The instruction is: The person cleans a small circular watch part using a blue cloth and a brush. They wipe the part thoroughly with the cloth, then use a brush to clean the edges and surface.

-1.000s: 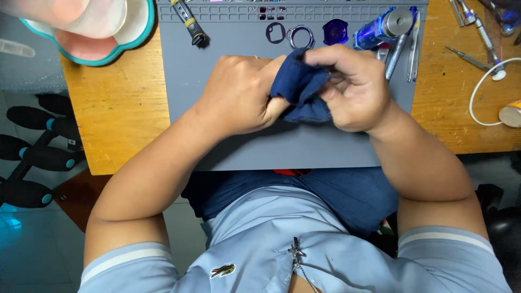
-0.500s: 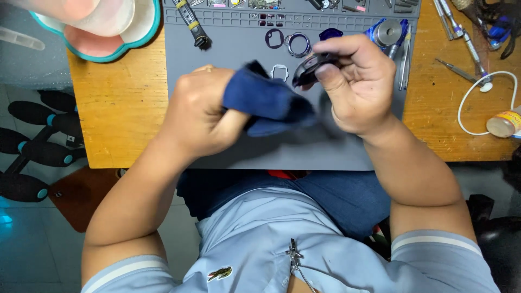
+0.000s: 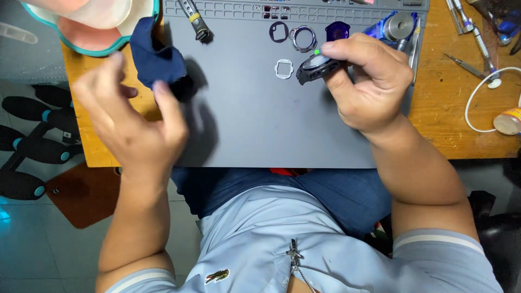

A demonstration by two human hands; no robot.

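Note:
My right hand (image 3: 369,81) pinches a small dark watch case (image 3: 313,68) between thumb and fingers, a little above the grey work mat (image 3: 260,130). Far to the left, my left hand (image 3: 130,125) is blurred, its fingers spread and empty. A crumpled dark blue cloth (image 3: 157,58) lies just beyond its fingertips at the mat's left edge. Small watch parts rest on the mat near the case: a white square frame (image 3: 284,69), a metal ring (image 3: 305,38), a dark bezel (image 3: 278,31) and a purple piece (image 3: 337,31).
A teal-rimmed tray (image 3: 103,46) sits at the top left, and a black strap piece (image 3: 195,21) lies beside it. Behind my right hand stands a blue cylinder (image 3: 396,26). Screwdrivers (image 3: 467,27), a white cable (image 3: 480,92) and a small jar (image 3: 507,122) occupy the wooden desk's right side. Dumbbells (image 3: 32,146) lie on the floor at left.
My hands have separated. The left hand carried the blue cloth away to the mat's left edge and let it go. The right hand keeps the watch case, now uncovered.

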